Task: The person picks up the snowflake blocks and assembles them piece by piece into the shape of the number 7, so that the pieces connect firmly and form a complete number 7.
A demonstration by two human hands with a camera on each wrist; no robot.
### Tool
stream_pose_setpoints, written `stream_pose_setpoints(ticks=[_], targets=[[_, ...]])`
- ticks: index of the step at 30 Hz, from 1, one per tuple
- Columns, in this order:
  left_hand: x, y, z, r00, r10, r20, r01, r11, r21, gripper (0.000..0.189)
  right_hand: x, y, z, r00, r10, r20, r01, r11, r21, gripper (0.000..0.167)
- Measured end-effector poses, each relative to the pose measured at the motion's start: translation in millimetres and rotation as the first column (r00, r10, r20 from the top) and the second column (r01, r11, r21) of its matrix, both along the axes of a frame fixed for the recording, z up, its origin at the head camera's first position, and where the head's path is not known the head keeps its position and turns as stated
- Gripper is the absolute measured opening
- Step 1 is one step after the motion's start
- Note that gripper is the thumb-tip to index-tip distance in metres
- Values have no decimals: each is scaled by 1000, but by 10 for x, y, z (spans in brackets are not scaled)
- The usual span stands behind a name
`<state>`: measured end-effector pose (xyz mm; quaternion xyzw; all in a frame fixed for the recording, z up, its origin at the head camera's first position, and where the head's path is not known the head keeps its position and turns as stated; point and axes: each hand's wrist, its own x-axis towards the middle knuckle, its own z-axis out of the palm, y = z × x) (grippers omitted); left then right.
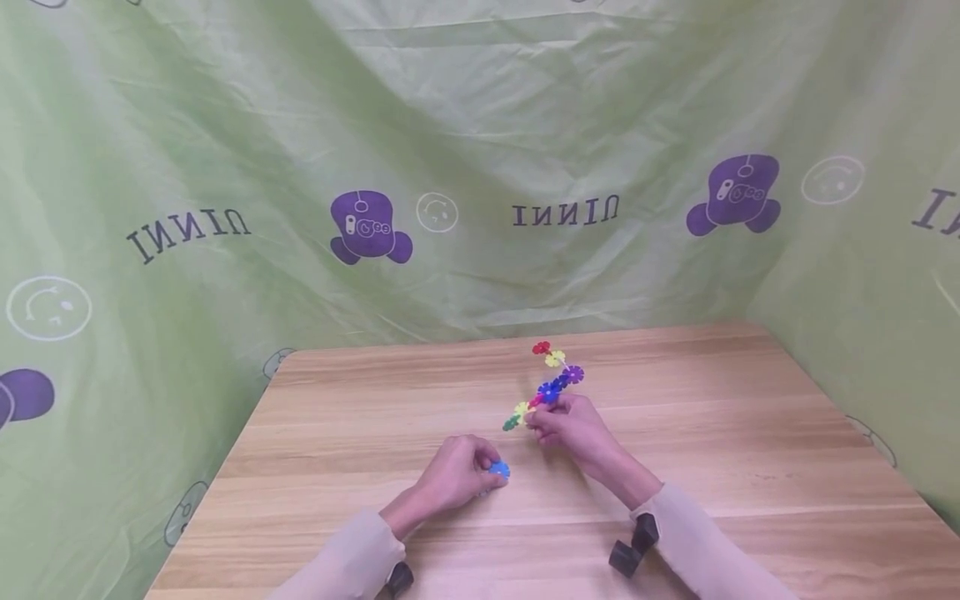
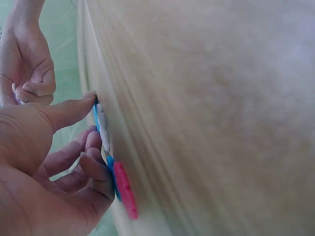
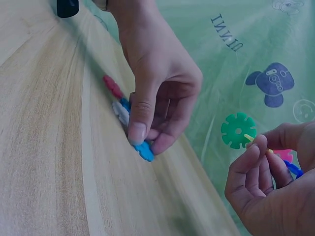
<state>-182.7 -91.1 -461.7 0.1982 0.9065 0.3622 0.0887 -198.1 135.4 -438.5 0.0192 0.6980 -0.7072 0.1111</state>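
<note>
One high view, two near
Head view faces forward and down across the bench (image 1: 337, 400); wrist views share left hand (image 3: 160, 83) and right hand (image 2: 29, 61).

Soft, even light fills the head view, paling some folds of the green curtain (image 1: 465, 100) and leaving a faint sheen on the near part of the wooden surface (image 1: 375, 400). Shadows there are weak and diffuse. The left wrist view is hazy, its wood grain smeared and washed out towards the upper right. The right wrist view looks crisper, a soft shadow darkening the wood below the left hand (image 3: 162, 83).
</note>
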Motion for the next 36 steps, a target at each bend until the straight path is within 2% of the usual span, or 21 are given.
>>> stream_pose_setpoints(ticks=[7, 12, 18, 21, 25, 29, 32, 36], targets=[[-20, 3, 19, 1000, -18, 24, 19, 1000, -23, 18, 2, -14, 6, 1000, 4, 7, -4, 1000, -10, 17], [-27, 1, 19, 998, -18, 54, 19, 1000, -6, 19, 7, -13, 4, 1000, 4, 9, -4, 1000, -12, 18], [-12, 3, 29, 997, -37, 75, 33, 998, 51, 20, 11, -12, 17, 1000, 19, 16, -19, 999, -27, 22], [-15, -8, 47, 991, -40, 131, 23, 991, 129, 16, 15, -9, 28, 1000, 21, 24, -20, 999, -29, 21], [-36, -42, 78, 978, -23, 206, -30, 967, 251, 12, 20, -8, 42, 999, 24, 25, -23, 999, -31, 19], [-70, -82, 103, 962, 16, 274, -110, 937, 330, 18, 15, -2, 37, 999, 21, 26, -21, 999, -33, 20], [-95, -105, 116, 937, 43, 347, -182, 907, 380, 25, 16, 3, 36, 999, 16, 28, -15, 999, -33, 20], [-125, -124, 134, 896, 30, 442, -259, 845, 467, 28, 18, 11, 47, 1000, 2, 28, -2, 1000, -30, 22]])
